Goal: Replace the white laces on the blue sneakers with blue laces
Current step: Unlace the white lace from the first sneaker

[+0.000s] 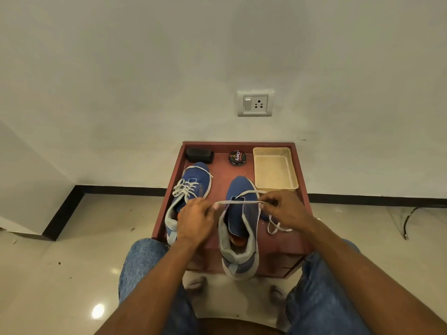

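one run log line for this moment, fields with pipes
left hand pinches white flat lace | right hand pinches other end | lace taut over near blue fabric sneaker | far sneaker laced

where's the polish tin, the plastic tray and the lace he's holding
polish tin (237,158), head view, middle of its black lid
plastic tray (257,174), head view, its left wall
white lace (238,202), head view, the stretch pulled taut between the two hands
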